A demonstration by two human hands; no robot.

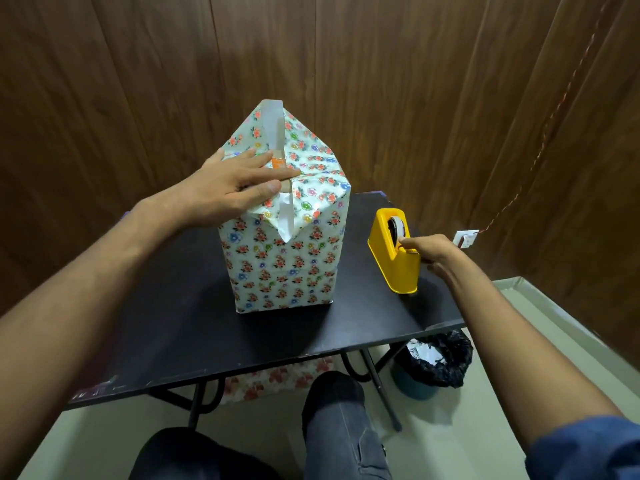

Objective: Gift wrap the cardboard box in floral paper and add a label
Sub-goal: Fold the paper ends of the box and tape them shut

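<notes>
The top flaps of the box [284,237] are pressed flat by the left hand [228,188] with straight fingers; tape at the dispenser [393,251] is pinched by the right hand [427,252] and should be pulled slowly.

The cardboard box [284,268], wrapped in floral paper [311,161], stood upright mid-table [166,323]; its top flaps were folded, white undersides showing along the seam.

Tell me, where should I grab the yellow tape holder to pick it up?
Probably grip the yellow plastic tape dispenser from above, across its two flat sides at the near end. It stands upright on the black table, narrow enough to pinch. Avoid the top slot, where the right hand is pulling tape.
</notes>
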